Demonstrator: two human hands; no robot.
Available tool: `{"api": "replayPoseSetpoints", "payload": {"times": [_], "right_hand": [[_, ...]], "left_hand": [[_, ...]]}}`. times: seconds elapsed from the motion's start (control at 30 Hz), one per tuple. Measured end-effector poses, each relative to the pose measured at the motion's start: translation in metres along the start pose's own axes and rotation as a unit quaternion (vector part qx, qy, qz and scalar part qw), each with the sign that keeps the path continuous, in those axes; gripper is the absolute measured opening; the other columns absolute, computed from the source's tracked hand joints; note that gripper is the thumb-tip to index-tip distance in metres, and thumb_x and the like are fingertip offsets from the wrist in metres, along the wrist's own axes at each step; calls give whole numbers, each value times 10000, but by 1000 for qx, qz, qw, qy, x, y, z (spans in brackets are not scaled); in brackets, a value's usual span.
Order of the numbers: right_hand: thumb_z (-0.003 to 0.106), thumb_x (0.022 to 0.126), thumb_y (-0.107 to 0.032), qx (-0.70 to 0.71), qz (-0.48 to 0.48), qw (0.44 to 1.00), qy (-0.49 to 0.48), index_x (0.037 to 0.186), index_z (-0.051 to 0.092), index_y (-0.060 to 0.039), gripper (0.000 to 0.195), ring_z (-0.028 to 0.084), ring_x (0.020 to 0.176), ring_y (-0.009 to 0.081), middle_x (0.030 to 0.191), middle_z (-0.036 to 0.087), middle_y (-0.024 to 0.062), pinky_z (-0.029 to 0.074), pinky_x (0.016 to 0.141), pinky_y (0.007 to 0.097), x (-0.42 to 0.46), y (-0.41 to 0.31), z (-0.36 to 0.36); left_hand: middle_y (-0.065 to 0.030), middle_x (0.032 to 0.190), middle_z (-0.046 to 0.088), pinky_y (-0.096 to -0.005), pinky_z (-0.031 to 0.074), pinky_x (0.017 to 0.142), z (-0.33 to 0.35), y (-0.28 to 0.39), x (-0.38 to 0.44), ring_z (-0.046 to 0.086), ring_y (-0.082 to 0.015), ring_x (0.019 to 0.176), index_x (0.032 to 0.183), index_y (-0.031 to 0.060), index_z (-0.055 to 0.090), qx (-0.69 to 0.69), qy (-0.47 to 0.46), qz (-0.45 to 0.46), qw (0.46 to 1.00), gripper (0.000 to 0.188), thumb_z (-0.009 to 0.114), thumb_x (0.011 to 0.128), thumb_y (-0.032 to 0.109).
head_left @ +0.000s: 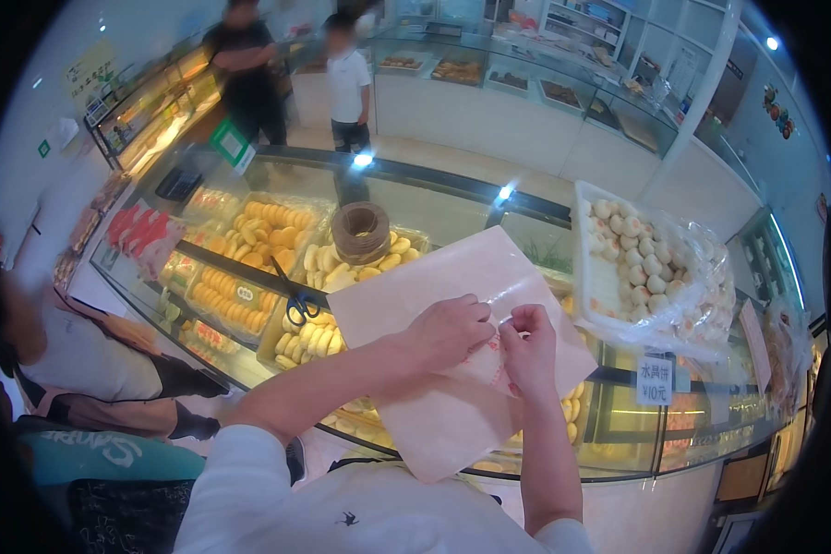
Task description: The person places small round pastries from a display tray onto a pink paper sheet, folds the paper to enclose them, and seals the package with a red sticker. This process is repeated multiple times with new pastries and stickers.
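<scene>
A large sheet of pale pinkish paper (415, 284) lies on the glass display counter in front of me, with part of a sheet hanging past the near edge. Near its middle, my left hand (453, 332) has its fingers curled on a small plastic or paper wrapping (485, 360) that bears red marks. My right hand (528, 343) pinches the same wrapping between thumb and fingers, just to the right. What is inside the wrapping cannot be seen. A roll of brown twine (361, 232) stands beyond the paper. Blue-handled scissors (300, 308) rest on the counter to the left.
A white plastic crate (585, 277) of round white pastries, partly under clear film, stands at the right. Yellow pastries (270, 228) show through the glass. A price card (654, 381) is on the front. A calculator (179, 184) lies far left. Several people stand around.
</scene>
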State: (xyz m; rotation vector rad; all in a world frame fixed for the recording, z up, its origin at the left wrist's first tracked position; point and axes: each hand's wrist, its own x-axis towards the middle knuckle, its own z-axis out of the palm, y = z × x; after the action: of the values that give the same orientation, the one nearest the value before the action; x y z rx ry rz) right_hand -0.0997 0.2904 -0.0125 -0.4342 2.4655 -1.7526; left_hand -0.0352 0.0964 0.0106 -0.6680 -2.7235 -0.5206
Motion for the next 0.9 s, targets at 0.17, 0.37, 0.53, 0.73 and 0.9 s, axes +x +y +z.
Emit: {"api": "replayPoseSetpoints", "payload": {"times": [0.17, 0.37, 0.53, 0.73, 0.9], "right_hand": [[767, 918, -150, -78, 2, 996, 43, 1222, 638, -34, 350, 658, 747, 211, 811, 659, 62, 541, 714, 377, -43, -41, -69], [806, 920, -358, -236, 75, 969, -28, 1139, 649, -61, 401, 670, 641, 346, 707, 653, 128, 527, 628, 450, -103, -10, -74], [758, 968, -267, -261, -107, 944, 169, 960, 619, -72, 240, 638, 775, 383, 848, 604, 124, 513, 612, 482, -98, 25, -24], [785, 942, -144, -21, 13, 977, 210, 1034, 648, -43, 193, 664, 718, 333, 839, 652, 113, 532, 616, 414, -102, 9, -8], [782, 945, -77, -255, -171, 946, 107, 1251, 636, -18, 344, 718, 786, 188, 969, 744, 136, 571, 675, 331, -100, 32, -19]], "left_hand": [[-130, 1042, 622, -422, 532, 929, -14, 26, -10, 595, -301, 1055, 972, 28, 690, 25, -18, -19, 999, 386, 780, 808, 366], [-177, 1076, 599, -458, 493, 956, -6, 56, -8, 576, -356, 1068, 1004, 4, 667, -14, 59, -66, 996, 555, 824, 798, 495], [-169, 1049, 581, -478, 473, 932, -5, 70, -3, 564, -370, 1045, 952, 19, 668, -19, 123, -124, 984, 551, 882, 746, 483], [-145, 1013, 566, -461, 461, 879, 7, 63, 0, 549, -354, 1015, 930, 49, 680, -14, 169, -109, 979, 458, 898, 738, 404], [-137, 994, 554, -468, 456, 856, 18, 57, 0, 540, -346, 986, 933, 48, 680, 1, 185, -114, 976, 380, 860, 788, 350]]}}
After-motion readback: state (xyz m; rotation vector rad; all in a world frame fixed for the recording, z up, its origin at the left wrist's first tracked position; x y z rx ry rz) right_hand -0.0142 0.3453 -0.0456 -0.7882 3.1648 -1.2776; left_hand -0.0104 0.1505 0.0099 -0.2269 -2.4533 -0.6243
